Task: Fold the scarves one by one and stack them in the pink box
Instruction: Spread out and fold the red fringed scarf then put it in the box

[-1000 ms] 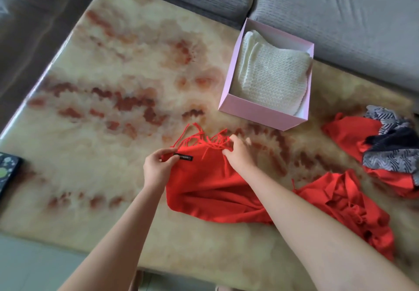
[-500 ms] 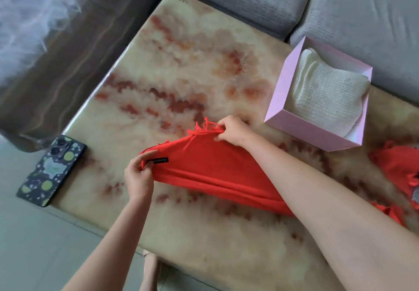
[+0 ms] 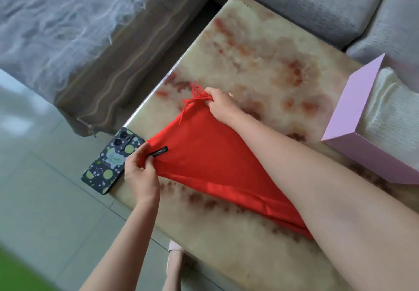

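Note:
A red scarf [image 3: 204, 154] with a fringed end and a small black label is stretched over the marbled table [image 3: 260, 64]. My left hand [image 3: 140, 172] pinches its near corner beside the label. My right hand [image 3: 221, 104] grips the far fringed corner. The rest of the scarf runs under my right forearm toward the lower right. The pink box [image 3: 353, 118] stands at the right edge with a folded white knitted scarf [image 3: 392, 113] inside.
A phone [image 3: 113, 161] in a dark spotted case lies at the table's near left corner, right beside my left hand. Grey sofa cushions [image 3: 306, 2] border the table at the back, and another sofa section [image 3: 68, 29] on the left. Tiled floor lies below.
Both hands have drawn the red scarf's end leftward across the table and stretched it taut. The view has swung left, so the other scarves are out of frame.

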Action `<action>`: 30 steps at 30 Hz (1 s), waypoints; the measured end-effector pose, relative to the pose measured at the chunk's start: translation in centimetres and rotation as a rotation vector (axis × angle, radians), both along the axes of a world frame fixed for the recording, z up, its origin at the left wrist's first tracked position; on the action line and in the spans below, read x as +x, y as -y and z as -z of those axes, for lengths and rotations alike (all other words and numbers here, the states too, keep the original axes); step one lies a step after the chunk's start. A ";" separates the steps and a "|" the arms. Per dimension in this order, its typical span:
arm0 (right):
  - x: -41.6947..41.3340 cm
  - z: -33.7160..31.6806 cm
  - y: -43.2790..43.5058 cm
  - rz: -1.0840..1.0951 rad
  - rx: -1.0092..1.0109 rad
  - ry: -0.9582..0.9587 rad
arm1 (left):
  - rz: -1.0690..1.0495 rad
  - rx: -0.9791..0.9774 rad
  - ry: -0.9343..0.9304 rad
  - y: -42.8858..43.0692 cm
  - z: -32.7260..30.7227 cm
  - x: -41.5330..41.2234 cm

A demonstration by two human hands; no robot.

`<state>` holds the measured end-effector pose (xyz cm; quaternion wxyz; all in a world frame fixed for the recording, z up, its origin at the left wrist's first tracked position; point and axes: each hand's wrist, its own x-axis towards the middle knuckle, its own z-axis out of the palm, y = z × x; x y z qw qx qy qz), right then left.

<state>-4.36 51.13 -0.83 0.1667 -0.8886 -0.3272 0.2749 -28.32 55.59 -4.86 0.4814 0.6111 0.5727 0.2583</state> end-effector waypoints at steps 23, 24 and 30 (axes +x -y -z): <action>1.6 4.2 1.2 0.294 0.045 -0.045 | 0.021 0.054 -0.247 -0.6 1.4 -0.8; 1.8 3.9 0.7 0.313 0.074 -0.029 | -0.001 0.037 -0.232 -0.7 1.2 -0.8; 4.0 3.0 -1.3 0.427 0.196 0.022 | -0.059 0.055 -0.222 -0.8 1.0 -1.4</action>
